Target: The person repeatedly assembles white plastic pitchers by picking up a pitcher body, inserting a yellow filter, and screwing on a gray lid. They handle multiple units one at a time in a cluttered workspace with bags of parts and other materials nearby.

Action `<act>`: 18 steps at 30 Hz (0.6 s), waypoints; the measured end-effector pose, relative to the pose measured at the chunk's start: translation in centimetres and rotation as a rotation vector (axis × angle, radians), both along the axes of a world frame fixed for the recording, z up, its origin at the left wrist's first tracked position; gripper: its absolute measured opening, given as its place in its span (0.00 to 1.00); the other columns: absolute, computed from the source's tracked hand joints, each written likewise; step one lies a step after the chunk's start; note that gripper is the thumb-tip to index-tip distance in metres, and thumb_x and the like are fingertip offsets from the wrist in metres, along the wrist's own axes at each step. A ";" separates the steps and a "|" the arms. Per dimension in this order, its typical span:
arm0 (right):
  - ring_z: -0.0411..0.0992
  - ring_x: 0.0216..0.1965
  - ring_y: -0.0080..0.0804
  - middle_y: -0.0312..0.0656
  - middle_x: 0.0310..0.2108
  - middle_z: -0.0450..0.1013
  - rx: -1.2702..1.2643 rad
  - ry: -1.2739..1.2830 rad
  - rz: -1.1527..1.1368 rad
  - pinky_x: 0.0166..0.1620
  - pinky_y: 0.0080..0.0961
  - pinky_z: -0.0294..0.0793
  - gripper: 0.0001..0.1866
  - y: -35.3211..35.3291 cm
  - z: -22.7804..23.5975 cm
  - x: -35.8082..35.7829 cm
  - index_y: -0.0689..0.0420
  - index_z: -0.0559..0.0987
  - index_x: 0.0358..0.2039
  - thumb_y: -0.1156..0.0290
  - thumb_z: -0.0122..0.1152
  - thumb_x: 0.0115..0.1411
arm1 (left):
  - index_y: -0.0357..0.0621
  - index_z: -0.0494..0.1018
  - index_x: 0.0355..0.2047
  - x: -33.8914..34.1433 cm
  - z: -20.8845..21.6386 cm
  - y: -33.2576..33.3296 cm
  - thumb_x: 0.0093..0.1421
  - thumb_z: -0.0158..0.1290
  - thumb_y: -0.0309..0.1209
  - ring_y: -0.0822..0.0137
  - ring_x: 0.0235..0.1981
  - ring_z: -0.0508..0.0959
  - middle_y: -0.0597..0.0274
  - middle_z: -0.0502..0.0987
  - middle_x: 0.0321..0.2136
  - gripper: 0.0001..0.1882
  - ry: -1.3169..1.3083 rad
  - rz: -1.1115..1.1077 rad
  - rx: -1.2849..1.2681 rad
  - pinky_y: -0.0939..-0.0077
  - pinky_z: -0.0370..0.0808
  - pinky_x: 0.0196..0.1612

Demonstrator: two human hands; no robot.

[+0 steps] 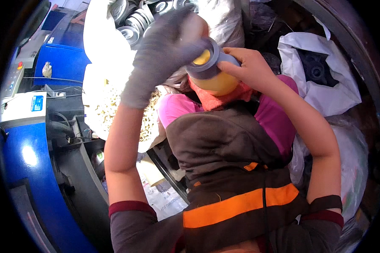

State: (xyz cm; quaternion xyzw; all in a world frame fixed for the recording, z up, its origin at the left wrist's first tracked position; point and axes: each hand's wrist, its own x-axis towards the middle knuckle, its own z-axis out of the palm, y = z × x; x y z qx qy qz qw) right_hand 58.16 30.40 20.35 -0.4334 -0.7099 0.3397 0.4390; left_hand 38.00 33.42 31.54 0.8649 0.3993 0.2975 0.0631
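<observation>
Gloved left hand wraps over the top of the grey-and-yellow part — bare right hand pinches its side, held up above the person's lap, red rag underneath.

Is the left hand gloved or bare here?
Gloved: a grey knit glove covers the left hand, resting on the grey-and-yellow part that the bare right hand grips.
</observation>
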 end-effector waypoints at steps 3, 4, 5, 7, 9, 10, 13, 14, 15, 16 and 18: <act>0.74 0.32 0.50 0.50 0.28 0.75 0.010 -0.047 0.005 0.37 0.35 0.72 0.21 0.6 -0.8 0.3 0.59 0.79 0.36 0.53 0.59 0.53 | 0.52 0.66 0.55 1.9 -1.9 -0.3 0.47 0.60 0.48 0.45 0.49 0.71 0.49 0.69 0.50 0.35 0.333 0.102 -0.011 0.57 0.69 0.51; 0.74 0.32 0.50 0.50 0.28 0.75 0.088 -0.015 -0.014 0.37 0.36 0.72 0.21 0.6 -1.2 0.4 0.59 0.78 0.36 0.53 0.59 0.53 | 0.51 0.66 0.55 1.9 -1.8 -0.2 0.47 0.60 0.48 0.46 0.49 0.71 0.49 0.69 0.50 0.35 0.349 0.102 -0.009 0.57 0.69 0.52; 0.74 0.31 0.51 0.50 0.27 0.74 0.248 -0.137 -0.040 0.36 0.40 0.73 0.19 0.0 -1.5 0.9 0.58 0.74 0.39 0.56 0.58 0.55 | 0.51 0.67 0.55 1.9 -1.8 -0.4 0.47 0.60 0.48 0.46 0.49 0.71 0.49 0.69 0.50 0.35 0.364 0.101 -0.006 0.58 0.69 0.52; 0.75 0.30 0.51 0.51 0.27 0.74 0.077 -0.343 -0.096 0.34 0.42 0.73 0.18 -1.8 -2.2 2.0 0.58 0.70 0.40 0.58 0.56 0.56 | 0.50 0.67 0.54 2.2 -1.7 -0.9 0.48 0.60 0.46 0.48 0.49 0.71 0.49 0.70 0.48 0.33 0.347 0.130 -0.036 0.59 0.69 0.52; 0.75 0.28 0.52 0.52 0.26 0.75 -0.017 -0.496 -0.144 0.31 0.46 0.73 0.16 -2.2 -3.1 2.3 0.57 0.63 0.40 0.62 0.54 0.58 | 0.49 0.67 0.54 2.4 -2.0 -0.7 0.47 0.60 0.46 0.48 0.48 0.72 0.50 0.71 0.47 0.34 0.307 0.108 -0.026 0.59 0.70 0.51; 0.75 0.28 0.52 0.52 0.26 0.75 0.001 -0.489 -0.161 0.31 0.46 0.73 0.16 -2.2 -3.4 2.2 0.57 0.63 0.40 0.62 0.54 0.58 | 0.49 0.68 0.54 2.4 -2.1 -0.7 0.47 0.61 0.45 0.49 0.48 0.72 0.51 0.71 0.47 0.34 0.291 0.096 -0.019 0.59 0.70 0.51; 0.75 0.28 0.53 0.52 0.27 0.75 0.052 -0.473 -0.189 0.31 0.47 0.73 0.16 -1.9 -3.5 1.2 0.57 0.63 0.40 0.62 0.54 0.58 | 0.45 0.69 0.52 1.3 -1.8 0.1 0.46 0.61 0.46 0.51 0.45 0.75 0.48 0.72 0.45 0.34 0.202 0.062 -0.007 0.61 0.72 0.47; 0.75 0.28 0.53 0.52 0.27 0.75 0.058 -0.481 -0.198 0.31 0.47 0.73 0.16 -2.0 -3.7 1.1 0.57 0.62 0.40 0.62 0.54 0.58 | 0.45 0.69 0.52 0.9 -1.6 0.5 0.46 0.61 0.47 0.51 0.43 0.76 0.47 0.72 0.45 0.34 0.156 0.039 -0.007 0.61 0.72 0.46; 0.75 0.28 0.53 0.52 0.27 0.75 0.064 -0.489 -0.205 0.31 0.48 0.74 0.17 -2.0 -3.7 1.1 0.57 0.62 0.41 0.62 0.53 0.58 | 0.44 0.70 0.50 0.4 -0.4 1.0 0.47 0.61 0.45 0.52 0.42 0.76 0.47 0.75 0.40 0.32 0.011 0.005 -0.150 0.64 0.72 0.45; 0.75 0.29 0.54 0.53 0.27 0.75 0.038 -0.519 -0.230 0.32 0.48 0.73 0.17 -2.0 -3.9 1.3 0.57 0.62 0.42 0.62 0.53 0.59 | 0.44 0.70 0.49 0.3 1.5 1.6 0.49 0.60 0.45 0.52 0.41 0.77 0.47 0.76 0.37 0.29 -0.052 -0.065 -0.106 0.66 0.73 0.44; 0.74 0.30 0.56 0.54 0.28 0.74 -0.002 -0.544 -0.253 0.33 0.50 0.72 0.17 -1.9 -3.7 1.2 0.55 0.62 0.44 0.61 0.53 0.60 | 0.45 0.71 0.48 -0.7 7.1 0.2 0.51 0.59 0.47 0.50 0.44 0.75 0.45 0.74 0.42 0.28 -0.201 0.048 -0.294 0.63 0.72 0.46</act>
